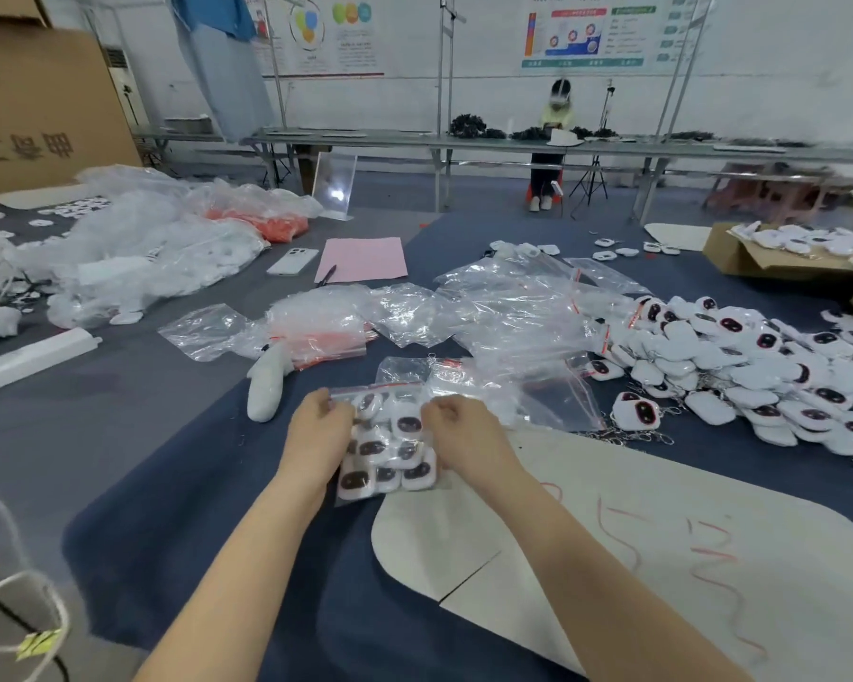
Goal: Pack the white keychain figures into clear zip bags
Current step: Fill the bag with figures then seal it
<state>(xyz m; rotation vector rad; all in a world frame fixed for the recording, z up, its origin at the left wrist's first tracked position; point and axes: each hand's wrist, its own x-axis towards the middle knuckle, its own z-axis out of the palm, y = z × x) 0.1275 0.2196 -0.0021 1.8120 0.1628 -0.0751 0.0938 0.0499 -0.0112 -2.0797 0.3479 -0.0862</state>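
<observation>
A clear zip bag (387,443) with a red strip along its top holds several white keychain figures with dark faces. It lies on the dark blue cloth in front of me. My left hand (318,433) pinches the bag's top left corner. My right hand (456,428) pinches its top right corner. A big heap of loose white keychain figures (739,371) lies to the right. One figure (636,411) sits apart at the heap's near edge. Empty clear zip bags (513,317) are spread beyond my hands.
A pale cardboard sheet (636,543) with red scribbles lies at the near right. A white plush piece (267,386), a phone (291,262), pink paper (363,258) and a pen sit farther back. An open carton (779,258) of figures stands far right. Plastic wrap is piled at the left.
</observation>
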